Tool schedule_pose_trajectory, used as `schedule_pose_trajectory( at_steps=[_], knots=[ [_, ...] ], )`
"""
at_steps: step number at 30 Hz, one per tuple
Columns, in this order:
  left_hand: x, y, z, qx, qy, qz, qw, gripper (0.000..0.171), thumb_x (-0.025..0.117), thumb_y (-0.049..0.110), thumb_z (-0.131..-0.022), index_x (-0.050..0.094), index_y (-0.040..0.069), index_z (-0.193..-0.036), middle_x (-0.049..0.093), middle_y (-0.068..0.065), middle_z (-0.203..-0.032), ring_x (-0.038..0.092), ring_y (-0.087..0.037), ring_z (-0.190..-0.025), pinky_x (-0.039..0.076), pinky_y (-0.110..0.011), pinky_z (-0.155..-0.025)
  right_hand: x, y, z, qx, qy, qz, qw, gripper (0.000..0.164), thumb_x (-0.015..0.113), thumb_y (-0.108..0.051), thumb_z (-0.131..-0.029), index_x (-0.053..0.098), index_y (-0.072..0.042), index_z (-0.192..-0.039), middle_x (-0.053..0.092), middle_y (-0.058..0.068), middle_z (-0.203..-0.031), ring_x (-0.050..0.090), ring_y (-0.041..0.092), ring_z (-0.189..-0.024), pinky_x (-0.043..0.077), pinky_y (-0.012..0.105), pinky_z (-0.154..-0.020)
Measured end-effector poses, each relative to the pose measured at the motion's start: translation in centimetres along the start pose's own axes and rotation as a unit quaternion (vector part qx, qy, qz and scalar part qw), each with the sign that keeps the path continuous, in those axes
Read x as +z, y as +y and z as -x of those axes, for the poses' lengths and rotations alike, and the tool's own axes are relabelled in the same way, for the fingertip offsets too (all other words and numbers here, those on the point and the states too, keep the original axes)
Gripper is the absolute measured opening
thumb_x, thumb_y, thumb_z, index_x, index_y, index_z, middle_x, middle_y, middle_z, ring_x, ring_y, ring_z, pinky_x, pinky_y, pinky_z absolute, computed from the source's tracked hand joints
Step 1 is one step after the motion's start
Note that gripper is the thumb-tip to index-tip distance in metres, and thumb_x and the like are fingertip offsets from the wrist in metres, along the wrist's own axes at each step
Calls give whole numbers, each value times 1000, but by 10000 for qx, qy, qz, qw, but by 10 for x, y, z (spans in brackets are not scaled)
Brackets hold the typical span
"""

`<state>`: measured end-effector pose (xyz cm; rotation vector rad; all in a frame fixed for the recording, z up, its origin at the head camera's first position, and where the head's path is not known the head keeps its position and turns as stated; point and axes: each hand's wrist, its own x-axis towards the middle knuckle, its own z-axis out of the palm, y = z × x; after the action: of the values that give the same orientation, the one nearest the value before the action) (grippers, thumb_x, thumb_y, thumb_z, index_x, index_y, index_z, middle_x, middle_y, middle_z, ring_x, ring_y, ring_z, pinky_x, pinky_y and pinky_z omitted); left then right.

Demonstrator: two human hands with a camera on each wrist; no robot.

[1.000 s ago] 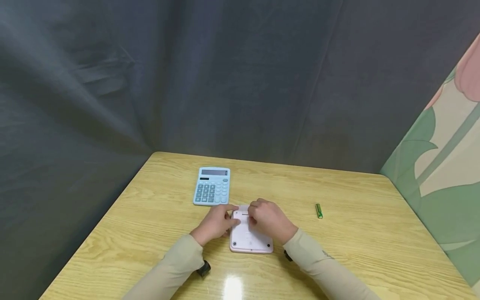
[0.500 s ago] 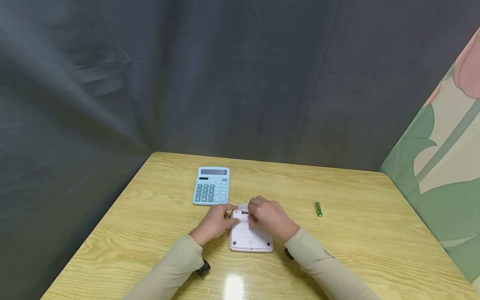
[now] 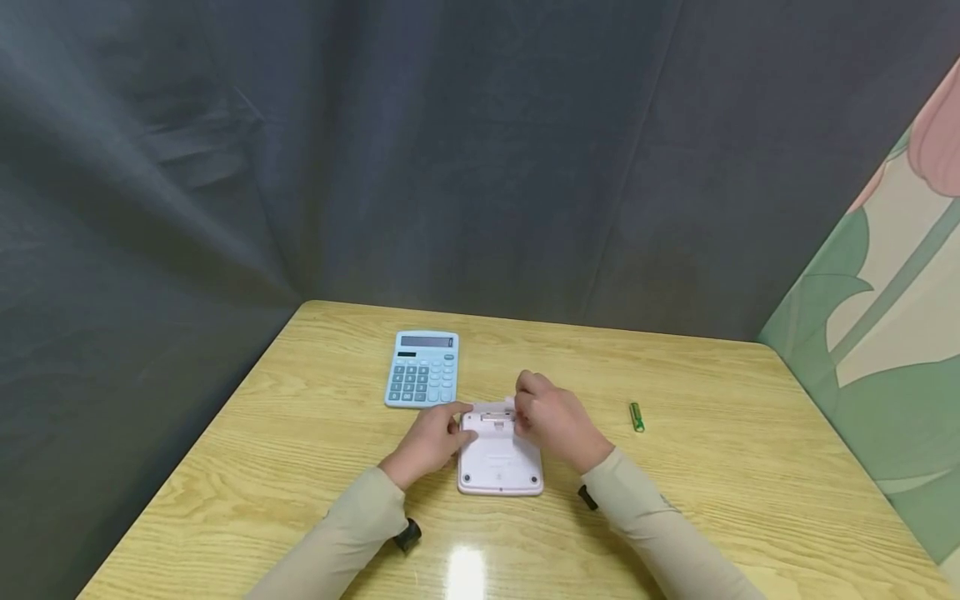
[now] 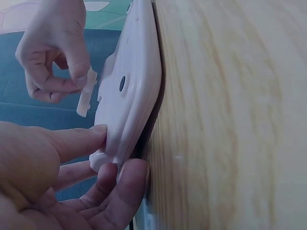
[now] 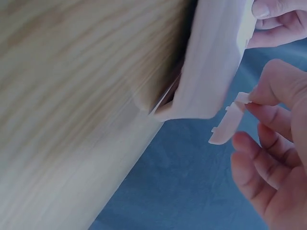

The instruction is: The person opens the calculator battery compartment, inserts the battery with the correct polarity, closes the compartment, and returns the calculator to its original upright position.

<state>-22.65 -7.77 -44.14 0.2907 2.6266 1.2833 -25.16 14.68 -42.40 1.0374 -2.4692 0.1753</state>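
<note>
A pale pink calculator (image 3: 500, 467) lies face down on the table with its battery compartment (image 3: 495, 417) uncovered; what is inside is too small to tell. At its upper left corner my left hand (image 3: 427, 442) pinches the edge, thumb on the back and other fingers along the side and underneath. Between thumb and index finger my right hand (image 3: 557, 421) holds a small pale pink battery cover (image 5: 229, 123), apart from the calculator and just above its upper right. The tabs along the cover's edge show in the right wrist view.
Behind the pink calculator lies a light blue calculator (image 3: 423, 371), face up with its display lit. A green battery (image 3: 637, 417) rests farther right on the wooden table (image 3: 735, 467). A dark curtain (image 3: 480, 167) hangs behind the table.
The battery cover has come off the pink calculator, exposing the compartment. My right hand has lifted and moved slightly right and away with it. My left hand stays at the corner.
</note>
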Motion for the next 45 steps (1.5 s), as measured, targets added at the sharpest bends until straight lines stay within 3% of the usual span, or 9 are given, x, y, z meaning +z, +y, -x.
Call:
schedule_pose_trajectory(
  at_steps=[4,10,17,27,38,42,45],
  knots=[
    [0,0,0,-14,0,-30,10000,50,67,15,-97,53,2,-143,55,-6,-75,47,-12,-51,44,-26,-44,1,5,4,306,1,137,9994,15,77,-8,-75,65,-14,-69,54,0,-89,49,13,-75,46,23,-52],
    [-1,1,0,-29,-40,39,10000,50,67,15,-97,51,1,-143,54,-6,-74,47,-12,-50,42,-25,-44,1,10,12,1175,-47,171,9929,19,76,-8,-77,62,-13,-65,51,1,-81,46,14,-67,40,25,-46],
    [0,2,1,-67,-41,36,10000,51,66,15,-97,51,2,-144,54,-6,-71,46,-12,-48,42,-25,-44,2,15,15,1850,-625,110,9807,23,74,-8,-78,60,-12,-60,50,3,-76,43,15,-60,40,29,-43],
    [0,2,2,-143,-73,56,9999,50,66,16,-98,52,2,-144,55,-6,-70,47,-12,-48,43,-27,-45,2,17,19,1991,-1057,-125,9742,17,75,-8,-76,65,-11,-63,53,3,-75,48,13,-59,46,30,-45],
    [0,0,1,-138,-50,92,9999,51,66,16,-98,51,3,-144,56,-7,-70,49,-12,-49,44,-27,-45,0,19,23,2015,-1120,-386,9723,12,75,-8,-80,69,-11,-69,57,1,-76,50,11,-59,46,31,-47],
    [0,-1,0,-120,-53,119,9998,51,66,16,-98,51,2,-144,56,-7,-70,49,-12,-48,44,-27,-45,-5,26,27,2276,-1010,-502,9672,3,76,-11,-82,74,-9,-82,59,2,-79,51,12,-60,46,31,-48],
    [0,-1,0,-131,-53,117,9998,51,66,16,-98,51,2,-144,56,-6,-70,49,-13,-48,44,-27,-45,-11,36,32,2657,-1137,-478,9561,8,74,-12,-84,74,-6,-89,60,6,-82,50,14,-58,45,32,-47]
  ],
)
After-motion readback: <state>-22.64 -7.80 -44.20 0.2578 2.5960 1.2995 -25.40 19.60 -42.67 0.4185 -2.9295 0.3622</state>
